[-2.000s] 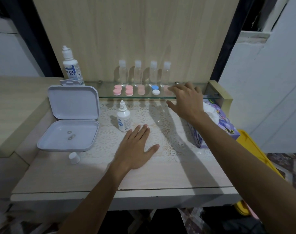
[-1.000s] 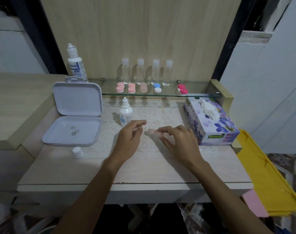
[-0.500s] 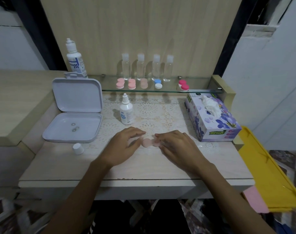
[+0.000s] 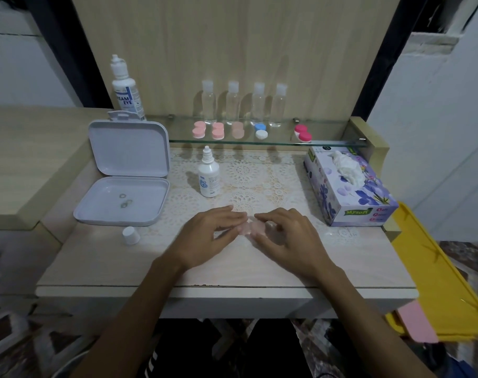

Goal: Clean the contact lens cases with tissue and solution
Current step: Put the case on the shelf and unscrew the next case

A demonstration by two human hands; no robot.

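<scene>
Far to the left of the fingers, a white open box [image 4: 123,181] is seen with its lid raised, and small rings lie in its tray. Behind it a tall solution bottle [image 4: 126,91] stands upright. A small white cap [image 4: 130,235] rests on the table [image 4: 96,266], well left of the left hand [image 4: 207,236]. Beyond the left hand's fingertips, a small dropper bottle [image 4: 209,175] stands uncapped on the lace mat [image 4: 248,175].

The left hand is held low over the table with fingers curled inward, and the pale pink lens case [image 4: 250,227] is pinched at its left end. The case lies between the two sets of fingertips, on or just above the mat. Its right end is gripped by the bent fingers of the right hand [image 4: 287,236]; whether a cap has been loosened cannot be told.

On the glass shelf [image 4: 327,144] behind the fingers, other lens cases [image 4: 218,130] are lined up before four clear bottles [image 4: 246,105], and a red and white case [image 4: 303,133] sits apart from them. To the right of the right hand, a tissue box [image 4: 349,192] is placed, with tissue [image 4: 347,166] protruding from its top.
</scene>
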